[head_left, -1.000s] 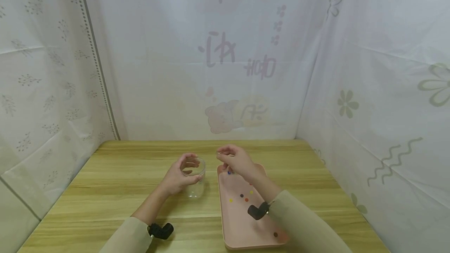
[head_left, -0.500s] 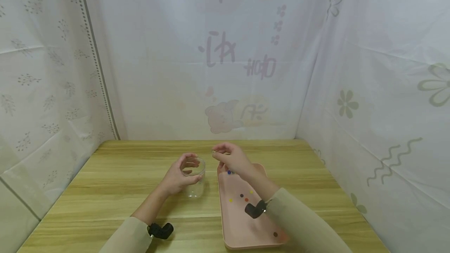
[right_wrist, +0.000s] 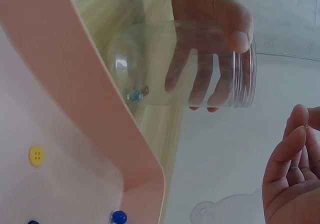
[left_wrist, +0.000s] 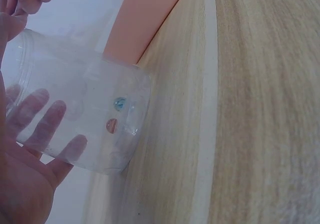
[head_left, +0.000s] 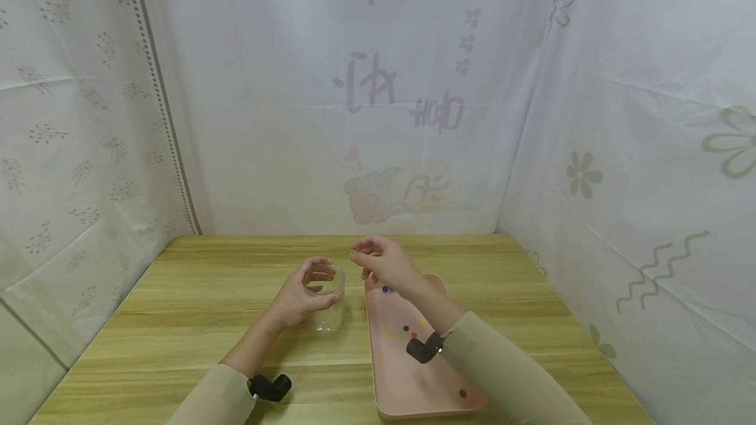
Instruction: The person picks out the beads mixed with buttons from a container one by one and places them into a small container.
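Observation:
A clear plastic jar stands upright on the table, mouth up. My left hand grips it round its upper part, thumb on the near side and fingers behind. Near the jar's bottom lie a teal glass marble and a reddish-brown marble. To the right and slightly above the jar's mouth, my right hand pinches a small glassy thing between thumb and forefinger. The fingertips mostly hide it, so I cannot tell its kind.
A pink tray sits right of the jar, partly under my right forearm. It holds a yellow button, a blue marble, and several other small dark, red and yellow pieces. Patterned curtains surround the wooden table.
My right hand has moved left and slightly up, from over the tray's far end toward the jar, still pinching. My left hand and the jar have stayed in place.

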A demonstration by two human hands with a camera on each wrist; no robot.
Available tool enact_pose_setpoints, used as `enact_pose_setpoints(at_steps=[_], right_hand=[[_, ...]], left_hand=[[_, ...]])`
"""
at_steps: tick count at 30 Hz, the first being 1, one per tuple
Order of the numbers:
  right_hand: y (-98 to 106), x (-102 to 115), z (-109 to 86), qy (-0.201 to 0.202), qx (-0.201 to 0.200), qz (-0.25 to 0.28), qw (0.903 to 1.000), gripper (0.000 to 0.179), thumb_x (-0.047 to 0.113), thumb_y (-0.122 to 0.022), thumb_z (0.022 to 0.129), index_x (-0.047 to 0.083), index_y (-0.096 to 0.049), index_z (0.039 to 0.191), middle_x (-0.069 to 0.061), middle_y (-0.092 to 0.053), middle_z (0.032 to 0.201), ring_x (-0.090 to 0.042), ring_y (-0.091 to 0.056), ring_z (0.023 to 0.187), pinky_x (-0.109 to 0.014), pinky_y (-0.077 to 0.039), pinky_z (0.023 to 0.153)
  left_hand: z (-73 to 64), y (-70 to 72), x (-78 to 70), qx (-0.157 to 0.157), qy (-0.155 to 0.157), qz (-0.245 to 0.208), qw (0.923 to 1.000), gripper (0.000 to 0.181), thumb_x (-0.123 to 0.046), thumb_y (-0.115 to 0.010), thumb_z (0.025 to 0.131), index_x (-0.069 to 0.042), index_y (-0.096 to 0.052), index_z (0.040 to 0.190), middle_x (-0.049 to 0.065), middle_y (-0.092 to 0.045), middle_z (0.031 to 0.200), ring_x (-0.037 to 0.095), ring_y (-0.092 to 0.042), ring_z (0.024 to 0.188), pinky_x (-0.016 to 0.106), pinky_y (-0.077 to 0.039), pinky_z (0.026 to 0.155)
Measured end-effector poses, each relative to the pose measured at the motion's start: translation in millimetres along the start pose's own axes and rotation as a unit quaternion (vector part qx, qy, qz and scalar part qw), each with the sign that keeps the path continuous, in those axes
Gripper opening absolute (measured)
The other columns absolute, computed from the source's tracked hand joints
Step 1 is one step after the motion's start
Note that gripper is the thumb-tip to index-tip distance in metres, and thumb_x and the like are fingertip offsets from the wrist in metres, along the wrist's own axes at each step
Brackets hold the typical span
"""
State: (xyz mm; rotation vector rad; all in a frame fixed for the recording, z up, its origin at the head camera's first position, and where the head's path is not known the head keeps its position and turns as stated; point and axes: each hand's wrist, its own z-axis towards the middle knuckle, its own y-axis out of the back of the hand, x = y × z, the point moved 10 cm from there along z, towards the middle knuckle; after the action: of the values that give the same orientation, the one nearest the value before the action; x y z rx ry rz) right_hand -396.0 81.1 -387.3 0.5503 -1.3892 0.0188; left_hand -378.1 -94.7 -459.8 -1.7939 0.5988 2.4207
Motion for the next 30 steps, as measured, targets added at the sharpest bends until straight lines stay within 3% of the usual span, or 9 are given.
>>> enact_pose_setpoints(at_steps=[6, 13, 30], right_hand=[[-6, 7, 2.5, 0.009, 0.003, -0.006, 0.9999, 0.028, 0.023, -0.074, 0.106, 0.012, -0.072, 0.131, -0.008, -0.074, 0.109, -0.015, -0.068, 0.072, -0.027, -0.054, 0.059], [-13, 11, 6.1, 0.022, 0.012, -0.013, 0.9996, 0.029, 0.025, -0.072, 0.107, 0.011, -0.071, 0.132, -0.015, -0.076, 0.121, -0.015, -0.068, 0.073, -0.027, -0.052, 0.06], [-30, 12, 13.8, 0.027, 0.032, -0.017, 0.999, 0.03, 0.021, -0.07, 0.108, 0.004, -0.07, 0.133, -0.012, -0.075, 0.114, -0.015, -0.067, 0.07, -0.028, -0.051, 0.059]], left_hand=[[0.3, 0.7, 0.7, 0.0, 0.001, 0.002, 1.0, 0.075, -0.016, -0.087, 0.094, -0.005, -0.046, 0.155, 0.031, -0.059, 0.15, 0.047, -0.06, 0.14, 0.068, -0.048, 0.118], [0.8, 1.2, 2.8, 0.002, 0.004, 0.001, 1.0, 0.078, -0.017, -0.087, 0.094, -0.001, -0.044, 0.156, 0.028, -0.061, 0.15, 0.048, -0.059, 0.141, 0.069, -0.047, 0.118], [0.7, 0.1, 3.7, 0.008, 0.01, -0.012, 0.9998, 0.076, -0.016, -0.086, 0.095, -0.005, -0.043, 0.156, 0.028, -0.059, 0.152, 0.052, -0.055, 0.143, 0.068, -0.047, 0.118]])
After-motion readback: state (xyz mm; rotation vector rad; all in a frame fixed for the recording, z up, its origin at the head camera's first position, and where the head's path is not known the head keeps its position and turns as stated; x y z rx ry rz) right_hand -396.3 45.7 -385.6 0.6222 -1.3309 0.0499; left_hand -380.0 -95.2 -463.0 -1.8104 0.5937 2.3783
